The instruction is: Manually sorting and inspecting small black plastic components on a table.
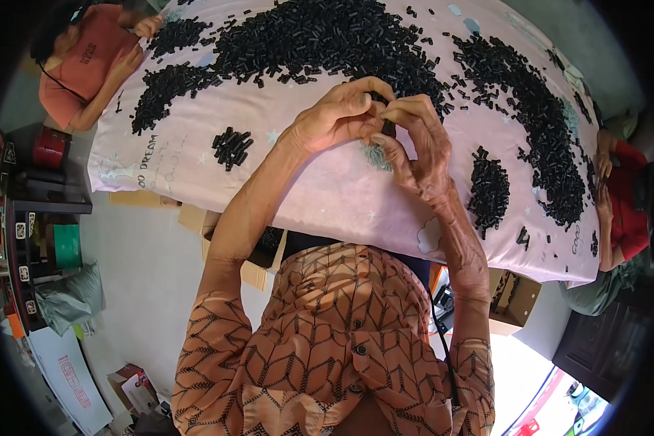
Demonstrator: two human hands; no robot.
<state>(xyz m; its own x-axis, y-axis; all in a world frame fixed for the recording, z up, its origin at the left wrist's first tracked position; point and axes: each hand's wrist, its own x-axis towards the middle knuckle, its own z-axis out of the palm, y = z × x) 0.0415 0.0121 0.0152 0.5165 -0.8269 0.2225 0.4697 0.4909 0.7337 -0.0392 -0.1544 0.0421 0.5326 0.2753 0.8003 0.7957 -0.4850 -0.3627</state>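
My left hand (336, 116) and my right hand (420, 145) meet above the near part of the table, fingertips close together. Between them is a small black plastic piece (389, 128), pinched by the right thumb and fingers. My left fingers are bent around what seems to be another dark piece, mostly hidden by the fingers. Beyond my hands spreads a large heap of short black cylindrical pieces (305, 40). A small pile of longer black pieces (231, 148) lies to the left, and a denser pile (489, 190) to the right.
A pale pink patterned cloth (327, 189) covers the table. One person (87, 65) sits at the left end, another (625, 196) at the right, both by more black pieces. Cardboard boxes (514, 298) stand under the near edge. A shelf unit (33, 247) is at far left.
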